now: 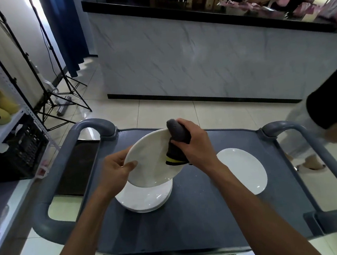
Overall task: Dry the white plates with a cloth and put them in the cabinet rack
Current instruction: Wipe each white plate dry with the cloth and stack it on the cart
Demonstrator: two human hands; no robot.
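**Over the cart top: one plate mid-wipe, none racked**

Above the stack of white plates sits the held plate, raised clear and tilted, face toward the camera. Left hand grips its left rim: thumb across the face, fingers curled behind the edge. Right hand is closed round a bunched dark grey cloth, yellow trim showing at its lower end, and presses it against the plate's right rim. Cloth wraps over that edge; right fingers lie on the cloth, not on the plate.

Right of the stack, well apart, a single plate lies flat on the grey cart, serving as table. Whether it is dried, cannot tell.

Judgement: early going. Drying underway on this plate; the stack is likely untouched. No cabinet rack in view, so nothing appears put away.

Beyond the cart, another person passes at right.
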